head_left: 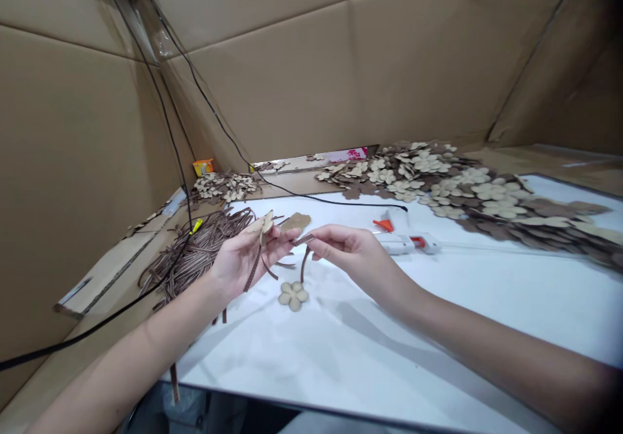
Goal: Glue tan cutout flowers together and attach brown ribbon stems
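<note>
My left hand point(238, 262), palm turned up, is closed on a small beige flower point(265, 224) with brown stitched strips hanging from it. Between my two hands runs a brown strip point(302, 240), its right part pinched by the thumb and fingers of my right hand point(357, 252). Just below them, another beige flower point(293, 296) is at the end of a dangling strip. A tan flower shape point(298, 220) shows behind my left fingertips; I cannot tell whether they touch it. Left of that hand lies a heap of brown strips point(192, 252).
A white glue gun point(402, 244) with orange parts lies beyond my right hand on the white board point(438, 349). Piled flowers point(487, 194) spread at the back right, with a smaller pile point(224, 186) back left. Black cables point(214, 109) cross the left side. Cardboard walls point(302, 84) enclose the space.
</note>
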`<state>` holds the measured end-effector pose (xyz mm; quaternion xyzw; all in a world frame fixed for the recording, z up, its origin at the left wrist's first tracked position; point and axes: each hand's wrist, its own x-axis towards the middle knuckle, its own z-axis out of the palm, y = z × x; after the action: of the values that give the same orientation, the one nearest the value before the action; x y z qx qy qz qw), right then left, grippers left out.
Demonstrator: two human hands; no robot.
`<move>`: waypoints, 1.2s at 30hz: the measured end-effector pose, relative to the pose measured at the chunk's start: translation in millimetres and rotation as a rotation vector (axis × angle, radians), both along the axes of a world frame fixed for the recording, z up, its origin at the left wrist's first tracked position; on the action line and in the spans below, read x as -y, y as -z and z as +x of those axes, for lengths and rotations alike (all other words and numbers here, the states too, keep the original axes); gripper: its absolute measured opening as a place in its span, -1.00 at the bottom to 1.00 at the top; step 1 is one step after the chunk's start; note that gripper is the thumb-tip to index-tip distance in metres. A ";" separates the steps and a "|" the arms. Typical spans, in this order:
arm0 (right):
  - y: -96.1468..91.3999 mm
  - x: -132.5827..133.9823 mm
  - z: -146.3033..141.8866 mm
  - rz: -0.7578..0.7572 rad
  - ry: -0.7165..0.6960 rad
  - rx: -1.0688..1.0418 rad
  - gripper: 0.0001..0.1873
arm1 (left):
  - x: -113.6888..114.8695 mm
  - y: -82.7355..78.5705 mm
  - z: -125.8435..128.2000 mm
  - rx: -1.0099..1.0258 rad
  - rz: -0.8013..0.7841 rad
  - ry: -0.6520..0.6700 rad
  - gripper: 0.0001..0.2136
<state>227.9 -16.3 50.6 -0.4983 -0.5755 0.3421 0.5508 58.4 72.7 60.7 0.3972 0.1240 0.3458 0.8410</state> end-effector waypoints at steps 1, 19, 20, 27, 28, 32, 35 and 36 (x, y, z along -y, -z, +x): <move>-0.8 -0.1 0.2 -0.017 -0.018 -0.054 -0.74 | 0.4 -0.2 0.6 -0.002 0.012 0.006 -0.86; -0.1 -5.2 5.5 -0.017 0.094 -0.229 -0.74 | -3.5 4.1 0.4 -0.027 -0.024 0.062 -0.86; -0.2 -5.9 5.8 -0.027 0.102 -0.252 -0.73 | -3.7 4.6 0.2 -0.030 -0.027 0.075 -0.86; -0.9 -10.9 12.2 -0.151 0.051 -0.673 -0.78 | -6.9 9.1 -1.6 -0.057 -0.003 0.239 -0.83; -1.5 -10.7 13.1 -0.152 0.051 -0.689 -0.79 | -7.7 9.6 -1.8 -0.063 0.001 0.251 -0.82; -1.2 -9.3 13.3 -0.160 0.073 -0.595 -0.73 | -9.8 11.5 -2.3 -0.089 0.029 0.280 -0.82; 2.3 -8.5 10.4 -0.150 0.096 -0.427 -0.56 | -9.7 13.0 -2.6 -0.101 0.058 0.299 -0.83; 3.4 -8.3 9.2 -0.155 0.090 -0.393 -0.50 | -9.7 13.5 -2.6 -0.100 0.058 0.304 -0.83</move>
<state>237.1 -8.0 47.2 -0.4880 -0.4065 0.4509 0.6271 55.8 82.3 47.2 0.4522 0.0942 0.1977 0.8646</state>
